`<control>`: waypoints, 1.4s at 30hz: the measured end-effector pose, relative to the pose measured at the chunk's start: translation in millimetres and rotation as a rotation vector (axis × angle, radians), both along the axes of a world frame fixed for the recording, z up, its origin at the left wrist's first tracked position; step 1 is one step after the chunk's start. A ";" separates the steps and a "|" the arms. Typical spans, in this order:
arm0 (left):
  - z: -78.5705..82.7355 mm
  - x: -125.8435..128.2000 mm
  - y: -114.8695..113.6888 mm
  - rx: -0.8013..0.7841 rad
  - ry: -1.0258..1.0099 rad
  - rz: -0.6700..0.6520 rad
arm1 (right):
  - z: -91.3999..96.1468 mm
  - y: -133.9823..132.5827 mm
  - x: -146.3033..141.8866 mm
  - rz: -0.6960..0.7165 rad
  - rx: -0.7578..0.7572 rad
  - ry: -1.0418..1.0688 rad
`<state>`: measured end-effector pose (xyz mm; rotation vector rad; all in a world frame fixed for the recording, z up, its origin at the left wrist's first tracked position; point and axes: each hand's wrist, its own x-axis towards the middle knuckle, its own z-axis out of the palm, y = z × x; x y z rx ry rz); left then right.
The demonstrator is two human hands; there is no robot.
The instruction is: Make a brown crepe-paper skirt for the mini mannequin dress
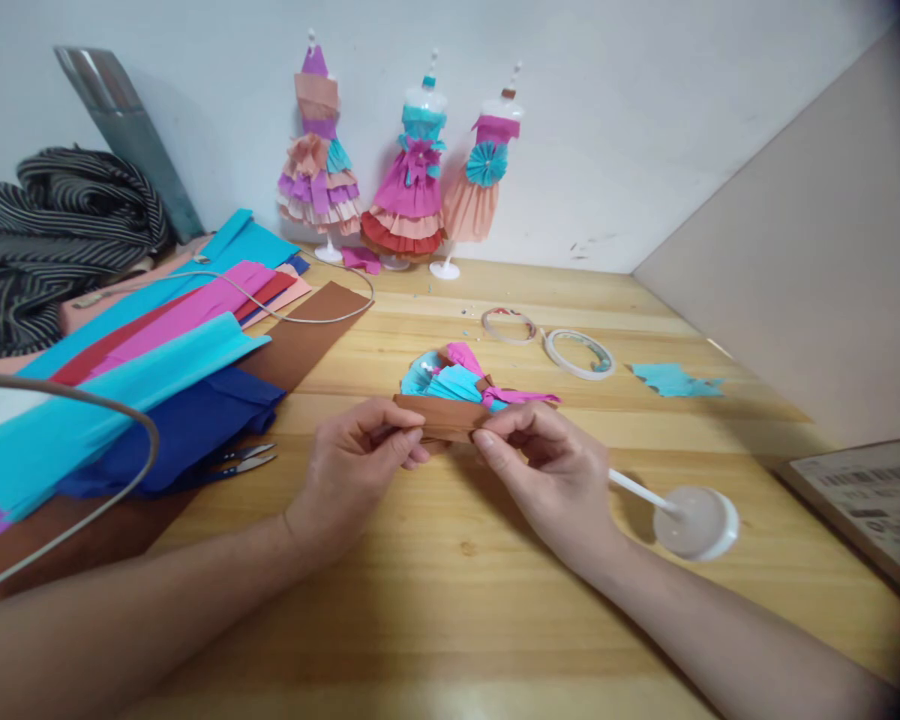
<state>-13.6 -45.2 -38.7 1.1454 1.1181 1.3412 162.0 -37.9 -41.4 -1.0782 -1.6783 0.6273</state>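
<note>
A narrow strip of brown crepe paper is stretched between my two hands. My left hand pinches its left end, while the fingertips of my right hand pinch the right end. Just behind the strip lies a small dress form on its side, dressed in turquoise, pink and brown crepe paper. Its white stand sticks out to the right of my right hand, with the round base tilted up. The strip and my right hand hide part of the form.
Three dressed mini forms stand against the wall. Crepe paper sheets and thread snips lie left, under a looping cable. Tape rolls, a turquoise scrap and a cardboard box are right.
</note>
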 end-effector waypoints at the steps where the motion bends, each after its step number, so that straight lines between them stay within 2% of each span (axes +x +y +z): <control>1: 0.4 0.0 0.0 -0.005 0.004 -0.001 | 0.3 0.1 0.0 0.004 -0.014 -0.003; 16: -1.0 0.5 0.1 -0.006 0.015 -0.035 | -0.9 2.6 -3.3 0.007 -0.007 0.062; 21: -3.4 0.4 0.3 0.018 0.007 -0.015 | -2.4 2.8 -2.3 -0.006 -0.046 0.089; 31: -5.2 -1.8 3.9 0.026 -0.010 0.013 | -6.8 3.1 -0.5 0.081 -0.089 0.191; 37: -5.3 -0.9 2.3 0.063 -0.011 -0.015 | -10.4 2.0 2.1 0.254 -0.133 0.158; 42: -5.0 -0.7 0.6 0.100 0.005 -0.055 | -10.8 4.2 0.4 0.168 -0.103 0.145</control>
